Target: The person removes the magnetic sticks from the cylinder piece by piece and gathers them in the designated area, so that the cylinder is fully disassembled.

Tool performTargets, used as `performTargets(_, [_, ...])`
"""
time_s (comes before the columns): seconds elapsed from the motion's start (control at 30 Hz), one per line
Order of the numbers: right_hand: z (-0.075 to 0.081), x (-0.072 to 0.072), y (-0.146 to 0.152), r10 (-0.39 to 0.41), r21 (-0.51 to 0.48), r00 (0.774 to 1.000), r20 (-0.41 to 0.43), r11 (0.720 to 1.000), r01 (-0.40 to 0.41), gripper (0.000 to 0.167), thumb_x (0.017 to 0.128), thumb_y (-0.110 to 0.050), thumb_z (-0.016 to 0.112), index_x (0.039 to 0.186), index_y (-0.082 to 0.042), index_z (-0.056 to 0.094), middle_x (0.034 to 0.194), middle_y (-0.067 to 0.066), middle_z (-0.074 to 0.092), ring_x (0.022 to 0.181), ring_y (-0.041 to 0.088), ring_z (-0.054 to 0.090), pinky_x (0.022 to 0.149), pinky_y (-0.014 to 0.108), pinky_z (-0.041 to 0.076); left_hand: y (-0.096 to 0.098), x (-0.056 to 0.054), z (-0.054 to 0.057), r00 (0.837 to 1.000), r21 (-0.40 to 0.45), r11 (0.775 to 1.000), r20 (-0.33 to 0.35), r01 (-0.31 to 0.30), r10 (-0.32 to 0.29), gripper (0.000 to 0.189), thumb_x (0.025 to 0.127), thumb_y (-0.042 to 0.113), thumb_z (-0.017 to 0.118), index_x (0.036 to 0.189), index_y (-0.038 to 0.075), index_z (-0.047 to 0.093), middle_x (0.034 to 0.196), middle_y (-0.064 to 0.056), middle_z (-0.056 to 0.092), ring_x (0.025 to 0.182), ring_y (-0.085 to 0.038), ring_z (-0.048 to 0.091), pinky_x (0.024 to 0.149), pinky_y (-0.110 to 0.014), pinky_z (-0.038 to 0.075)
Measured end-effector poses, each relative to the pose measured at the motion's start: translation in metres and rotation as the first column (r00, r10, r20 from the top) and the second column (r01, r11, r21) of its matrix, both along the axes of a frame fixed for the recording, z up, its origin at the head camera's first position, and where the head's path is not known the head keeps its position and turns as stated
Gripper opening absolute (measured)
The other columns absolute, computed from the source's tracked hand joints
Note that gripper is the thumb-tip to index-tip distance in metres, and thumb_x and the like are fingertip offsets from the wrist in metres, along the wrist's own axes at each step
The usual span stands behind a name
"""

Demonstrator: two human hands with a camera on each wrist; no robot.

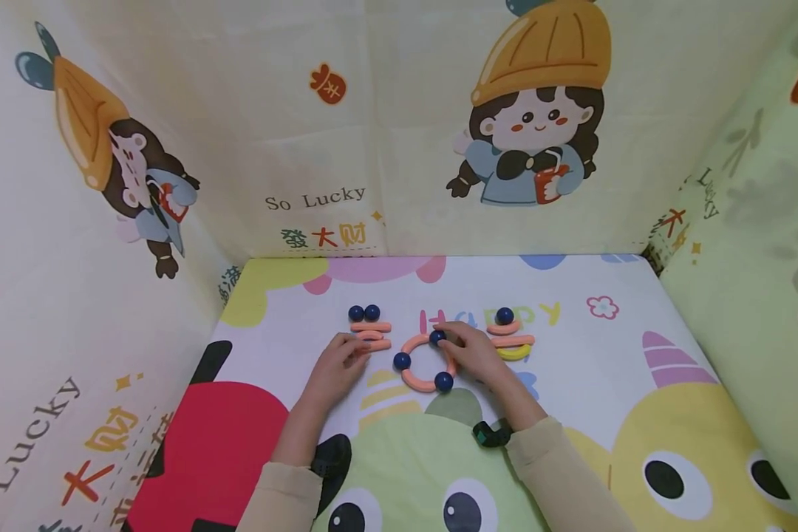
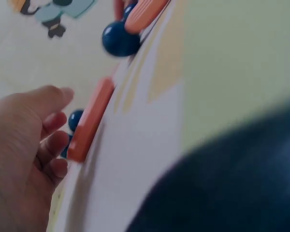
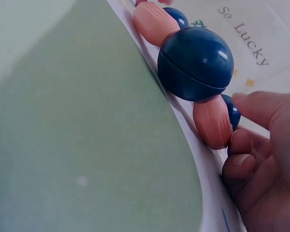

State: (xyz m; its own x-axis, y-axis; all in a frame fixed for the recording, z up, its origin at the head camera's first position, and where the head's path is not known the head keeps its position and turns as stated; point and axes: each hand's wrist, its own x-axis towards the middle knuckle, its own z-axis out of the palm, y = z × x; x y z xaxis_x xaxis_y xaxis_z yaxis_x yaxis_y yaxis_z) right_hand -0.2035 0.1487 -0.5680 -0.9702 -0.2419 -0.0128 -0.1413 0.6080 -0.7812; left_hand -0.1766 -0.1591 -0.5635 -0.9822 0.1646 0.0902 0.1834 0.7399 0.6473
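Curved pink rods and three navy balls form a ring on the printed cloth. My right hand pinches the ring's far ball between thumb and fingers; in the right wrist view that ball is partly hidden behind a pink rod. Left of the ring, my left hand hovers beside a straight pink rod. Its loosely bent fingers hold nothing, and the left wrist view shows thumb and fingers near the rod.
Behind my left hand lie two navy balls and more pink rods. To the right sit a navy ball, pink rods and a yellow curved rod. Printed cloth walls surround the table.
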Motion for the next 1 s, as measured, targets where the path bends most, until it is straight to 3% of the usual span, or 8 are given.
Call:
performTargets(0.13, [0.006, 0.004, 0.002, 0.007, 0.034, 0.999, -0.042, 0.999, -0.005, 0.035, 0.098, -0.034, 0.061, 0.132, -0.031, 0.062, 0.129, -0.003, 0.062, 0.08, 0.017, 0.053, 0.072, 0.032, 0.045, 0.013, 0.007, 0.006, 0.992, 0.017, 0.992, -0.017, 0.127, -0.126, 0.031, 0.093, 0.027, 0.07, 0.124, 0.023, 0.069, 0.129, 0.004, 0.056, 0.116, -0.017, 0.057, 0.099, -0.043, 0.049])
performTargets(0.3, [0.017, 0.014, 0.005, 0.027, 0.025, 0.995, -0.095, 0.999, -0.025, 0.034, 0.098, -0.032, 0.062, 0.131, -0.027, 0.063, 0.131, -0.004, 0.061, 0.075, 0.017, 0.051, 0.064, 0.029, 0.045, 0.028, 0.011, 0.007, 0.953, -0.01, 0.957, -0.089, 0.289, -0.288, 0.031, 0.092, 0.027, 0.071, 0.122, 0.022, 0.068, 0.134, 0.001, 0.054, 0.119, -0.017, 0.054, 0.099, -0.041, 0.05])
performTargets(0.47, [0.022, 0.03, 0.01, 0.099, 0.012, 0.985, -0.143, 0.995, -0.098, 0.031, 0.097, -0.028, 0.063, 0.128, -0.025, 0.066, 0.128, -0.006, 0.062, 0.069, 0.012, 0.05, 0.061, 0.023, 0.044, 0.041, 0.011, -0.001, 0.925, -0.089, 0.941, -0.173, 0.328, -0.339, 0.029, 0.09, 0.034, 0.072, 0.119, 0.026, 0.071, 0.14, -0.003, 0.051, 0.127, -0.024, 0.049, 0.103, -0.048, 0.044])
performTargets(0.63, [0.024, 0.044, 0.015, 0.278, -0.005, 0.948, -0.153, 0.96, -0.282, 0.034, 0.096, -0.029, 0.065, 0.13, -0.022, 0.063, 0.111, -0.004, 0.065, 0.066, 0.006, 0.048, 0.062, 0.023, 0.043, 0.052, 0.01, -0.009, 0.855, -0.185, 0.906, -0.301, 0.381, -0.421, 0.025, 0.089, 0.034, 0.074, 0.112, 0.023, 0.074, 0.135, -0.007, 0.056, 0.127, -0.024, 0.049, 0.105, -0.048, 0.042])
performTargets(0.7, [0.024, 0.048, 0.015, 0.353, -0.008, 0.927, -0.13, 0.934, -0.357, 0.037, 0.097, -0.033, 0.064, 0.132, -0.021, 0.061, 0.104, -0.004, 0.063, 0.066, 0.005, 0.048, 0.063, 0.023, 0.044, 0.054, 0.011, -0.011, 0.84, -0.194, 0.896, -0.316, 0.399, -0.442, 0.025, 0.088, 0.035, 0.075, 0.11, 0.023, 0.075, 0.133, -0.009, 0.057, 0.127, -0.024, 0.049, 0.105, -0.047, 0.042])
performTargets(0.77, [0.022, 0.05, 0.014, 0.402, -0.009, 0.909, -0.114, 0.914, -0.405, 0.04, 0.097, -0.036, 0.063, 0.133, -0.02, 0.06, 0.104, -0.004, 0.062, 0.065, 0.006, 0.049, 0.064, 0.023, 0.045, 0.056, 0.012, -0.012, 0.838, -0.194, 0.894, -0.314, 0.404, -0.446, 0.026, 0.088, 0.036, 0.075, 0.111, 0.025, 0.074, 0.134, -0.008, 0.057, 0.126, -0.024, 0.049, 0.105, -0.047, 0.042])
performTargets(0.87, [0.017, 0.051, 0.013, 0.421, 0.013, 0.901, -0.1, 0.906, -0.422, 0.041, 0.095, -0.038, 0.065, 0.132, -0.021, 0.061, 0.111, -0.007, 0.063, 0.065, 0.006, 0.05, 0.064, 0.023, 0.046, 0.058, 0.013, -0.015, 0.835, -0.19, 0.894, -0.32, 0.405, -0.447, 0.027, 0.086, 0.039, 0.076, 0.11, 0.028, 0.075, 0.134, -0.009, 0.058, 0.123, -0.025, 0.05, 0.104, -0.047, 0.041])
performTargets(1.0, [0.009, 0.05, 0.014, 0.429, 0.063, 0.898, -0.097, 0.903, -0.424, 0.038, 0.094, -0.035, 0.068, 0.13, -0.026, 0.061, 0.115, -0.013, 0.063, 0.07, 0.002, 0.052, 0.068, 0.022, 0.046, 0.061, 0.013, -0.017, 0.808, -0.202, 0.889, -0.369, 0.412, -0.459, 0.025, 0.085, 0.041, 0.077, 0.107, 0.03, 0.075, 0.127, -0.009, 0.062, 0.116, -0.024, 0.054, 0.098, -0.044, 0.044])
